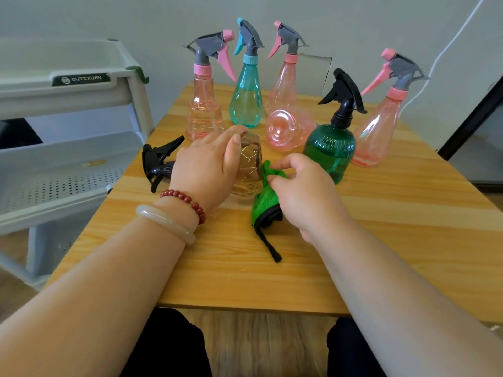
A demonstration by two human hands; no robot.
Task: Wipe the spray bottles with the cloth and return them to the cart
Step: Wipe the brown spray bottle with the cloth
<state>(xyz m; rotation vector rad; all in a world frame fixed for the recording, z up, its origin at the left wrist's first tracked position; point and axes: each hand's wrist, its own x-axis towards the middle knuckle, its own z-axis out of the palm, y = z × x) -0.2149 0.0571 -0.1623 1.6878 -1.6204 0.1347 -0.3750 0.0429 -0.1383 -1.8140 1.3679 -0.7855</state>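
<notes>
Left hand (206,170) grips clear brown bottle (249,161), lying on side mid bench (381,227), black trigger toward left edge. Right hand (302,191) pinches green cloth (265,202) against its flank. Risk: wiping strokes may bump dark green bottle (330,151) just beside right hand and topple it.

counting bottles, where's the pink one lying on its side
In the head view the tipped pink bottle lies base toward the camera, between the teal bottle and the dark green bottle.
</notes>
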